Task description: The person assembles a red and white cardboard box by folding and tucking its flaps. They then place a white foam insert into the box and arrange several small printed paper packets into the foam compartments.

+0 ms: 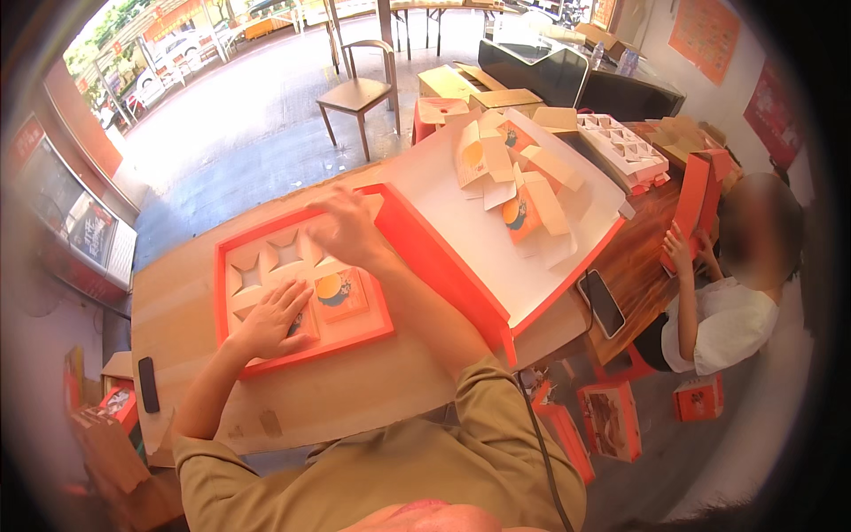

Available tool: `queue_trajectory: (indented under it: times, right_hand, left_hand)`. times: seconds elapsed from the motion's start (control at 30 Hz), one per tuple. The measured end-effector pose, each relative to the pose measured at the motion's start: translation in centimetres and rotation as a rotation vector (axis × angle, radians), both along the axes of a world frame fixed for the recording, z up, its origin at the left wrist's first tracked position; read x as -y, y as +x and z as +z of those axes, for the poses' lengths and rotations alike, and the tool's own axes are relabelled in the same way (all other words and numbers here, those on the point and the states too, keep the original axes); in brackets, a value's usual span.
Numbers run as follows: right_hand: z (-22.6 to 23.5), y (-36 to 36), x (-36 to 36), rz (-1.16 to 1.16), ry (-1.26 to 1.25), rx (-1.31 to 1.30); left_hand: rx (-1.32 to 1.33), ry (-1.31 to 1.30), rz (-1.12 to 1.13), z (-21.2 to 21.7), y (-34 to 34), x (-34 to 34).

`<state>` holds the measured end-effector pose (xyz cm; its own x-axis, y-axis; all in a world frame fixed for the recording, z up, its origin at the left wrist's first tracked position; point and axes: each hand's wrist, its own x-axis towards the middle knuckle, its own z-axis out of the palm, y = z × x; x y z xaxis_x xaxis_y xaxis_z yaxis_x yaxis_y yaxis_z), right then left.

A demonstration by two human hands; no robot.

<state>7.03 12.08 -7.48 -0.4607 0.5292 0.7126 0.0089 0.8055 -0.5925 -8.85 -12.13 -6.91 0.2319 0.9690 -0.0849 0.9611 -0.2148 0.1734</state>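
Under the left hand [279, 310], the tray [222, 284] looks like smooth card, its insert [262, 260] matt folded paper, the box [342, 297] right of that hand printed card. Right of the right hand [344, 229], the lid [434, 199] shows a smooth papery lining. Beneath both hands the table [177, 284] looks like matt wood or board; well right of them, the phone [604, 304] is glossy.

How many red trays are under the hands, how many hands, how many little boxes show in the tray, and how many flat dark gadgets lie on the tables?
Red tray: 1
Hands, left and right: 2
Little boxes: 2
Flat dark gadgets: 2
Total: 7
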Motion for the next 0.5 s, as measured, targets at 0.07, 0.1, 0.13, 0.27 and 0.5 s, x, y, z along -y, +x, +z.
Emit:
queue_trajectory:
  times: [0.07, 0.1, 0.13, 0.27, 0.5]
  right_hand:
    - [1.4, 0.6, -2.5, -0.195, -0.215, -0.368]
    - [2.0, 1.5, -3.8, -0.228, -0.34, -0.52]
    - [2.3, 2.6, -5.5, -0.266, -0.447, -0.692]
    - [3.5, 7.5, -8.3, -0.292, -0.866, -1.026]
    - [3.8, 7.3, -7.1, -0.407, -1.008, -1.153]
  left_hand:
    - [0.005, 0.002, -0.005, -0.2, -0.2, -0.1]
    - [-0.012, 0.016, -0.002, -0.6, -0.4, 0.0]
    - [-0.001, -0.01, 0.013, -0.3, -0.2, -0.3]
    - [0.028, -0.068, 0.077, 2.5, 0.9, 0.3]
    - [0.183, -0.085, 0.093, 10.3, 5.3, 0.4]
